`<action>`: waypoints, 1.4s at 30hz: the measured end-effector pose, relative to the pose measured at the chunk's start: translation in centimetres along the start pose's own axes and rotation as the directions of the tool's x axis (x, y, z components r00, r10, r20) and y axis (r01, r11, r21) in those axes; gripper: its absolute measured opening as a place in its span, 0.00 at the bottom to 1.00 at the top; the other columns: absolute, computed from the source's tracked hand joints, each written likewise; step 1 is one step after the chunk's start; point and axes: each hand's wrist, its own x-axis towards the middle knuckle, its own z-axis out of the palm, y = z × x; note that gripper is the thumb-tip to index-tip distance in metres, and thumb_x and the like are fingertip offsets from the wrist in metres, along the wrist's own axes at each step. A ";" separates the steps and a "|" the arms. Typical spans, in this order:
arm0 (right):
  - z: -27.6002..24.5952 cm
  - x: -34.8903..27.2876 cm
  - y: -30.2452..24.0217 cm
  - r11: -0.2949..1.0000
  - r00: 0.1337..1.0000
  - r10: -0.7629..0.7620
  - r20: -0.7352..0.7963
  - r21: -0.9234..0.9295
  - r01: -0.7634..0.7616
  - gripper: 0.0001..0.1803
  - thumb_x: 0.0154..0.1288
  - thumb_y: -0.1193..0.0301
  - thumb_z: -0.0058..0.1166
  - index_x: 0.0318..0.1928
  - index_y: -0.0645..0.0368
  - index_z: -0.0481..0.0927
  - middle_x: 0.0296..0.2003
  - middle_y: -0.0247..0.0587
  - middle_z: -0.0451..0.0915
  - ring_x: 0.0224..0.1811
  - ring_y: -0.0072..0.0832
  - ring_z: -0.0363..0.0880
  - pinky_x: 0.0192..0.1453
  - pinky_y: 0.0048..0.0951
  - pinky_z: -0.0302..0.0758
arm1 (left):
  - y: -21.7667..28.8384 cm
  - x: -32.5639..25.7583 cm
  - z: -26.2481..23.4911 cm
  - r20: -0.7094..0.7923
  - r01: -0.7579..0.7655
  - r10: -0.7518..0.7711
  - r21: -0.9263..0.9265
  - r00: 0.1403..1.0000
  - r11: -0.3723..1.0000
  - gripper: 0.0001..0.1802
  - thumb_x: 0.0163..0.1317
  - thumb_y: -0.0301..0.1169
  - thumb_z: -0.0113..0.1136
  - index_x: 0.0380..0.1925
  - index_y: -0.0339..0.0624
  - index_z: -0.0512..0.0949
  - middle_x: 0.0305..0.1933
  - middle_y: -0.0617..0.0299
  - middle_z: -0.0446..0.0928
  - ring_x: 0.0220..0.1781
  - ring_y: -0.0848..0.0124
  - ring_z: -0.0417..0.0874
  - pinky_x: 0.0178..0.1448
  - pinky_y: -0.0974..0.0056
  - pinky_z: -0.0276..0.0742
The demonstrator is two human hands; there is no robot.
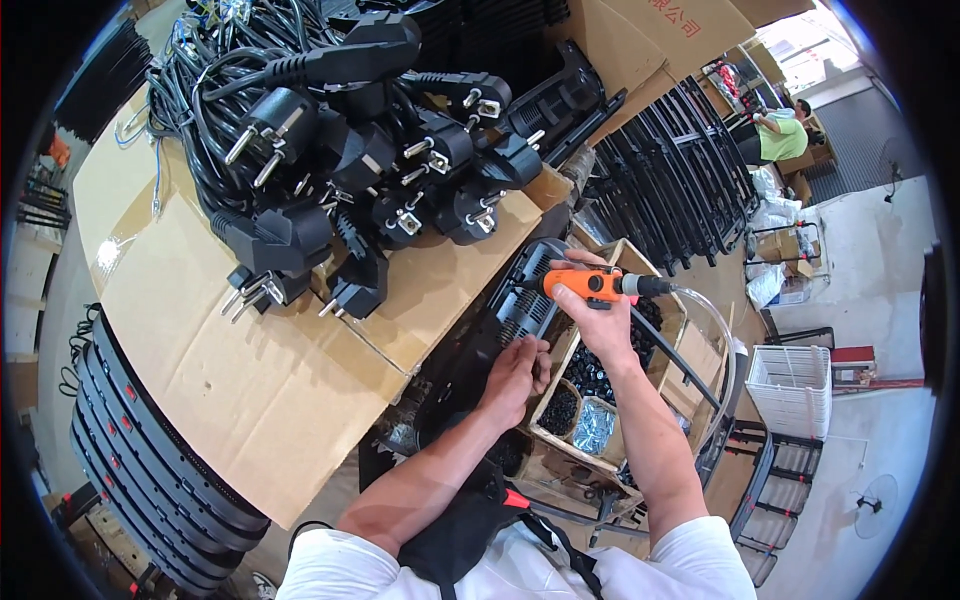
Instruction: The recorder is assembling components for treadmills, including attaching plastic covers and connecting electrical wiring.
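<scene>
My right hand (600, 320) is wrapped round an orange pneumatic screwdriver (583, 284), with a clear air hose (712, 312) at its rear end. The driver's front end points left, over a black vented plastic housing (527, 300). Beside the near end of this housing is my left hand (516, 382), its fingers curled in. Whatever those fingers pinch, if anything, is hidden. Below the housing lies a long black part (452, 392), partly covered by my left arm and the cardboard.
Black power cords with plugs (350, 160) are heaped on a cardboard sheet (270, 400) at left. A wooden bin (640, 462) holds black pieces and silver screws (594, 428). Black frames (670, 170) are stacked beyond. Curved black panels (150, 450) stand lower left. Another person (780, 138) is far right.
</scene>
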 end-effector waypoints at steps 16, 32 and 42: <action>0.6 1.8 -0.2 0.958 0.995 -0.076 0.065 -0.273 0.091 0.16 0.60 0.72 0.72 0.48 0.62 0.87 0.46 0.39 0.89 0.48 0.26 0.86 0.59 0.32 0.82 | -0.2 -7.6 -1.3 -0.148 0.077 -0.049 0.192 0.988 0.978 0.18 0.84 0.43 0.54 0.53 0.40 0.83 0.31 0.70 0.79 0.29 0.82 0.76 0.33 0.73 0.74; -0.9 -15.5 -4.3 0.976 0.997 0.060 0.048 0.205 -0.068 0.32 0.63 0.76 0.69 0.67 0.66 0.73 0.58 0.54 0.86 0.62 0.39 0.85 0.71 0.43 0.79 | -0.7 -9.2 -3.9 -0.061 0.062 -0.110 -0.521 0.992 0.851 0.21 0.77 0.53 0.60 0.45 0.45 0.78 0.24 0.73 0.66 0.27 0.75 0.70 0.31 0.69 0.67; -0.4 -17.8 -3.7 0.968 0.994 0.105 0.042 0.223 -0.112 0.31 0.64 0.77 0.67 0.67 0.66 0.74 0.59 0.53 0.86 0.61 0.35 0.85 0.70 0.40 0.80 | -0.9 -10.1 -2.5 -0.129 -0.026 -0.032 -0.423 0.991 0.906 0.21 0.79 0.52 0.58 0.45 0.43 0.78 0.24 0.71 0.68 0.27 0.74 0.70 0.32 0.69 0.67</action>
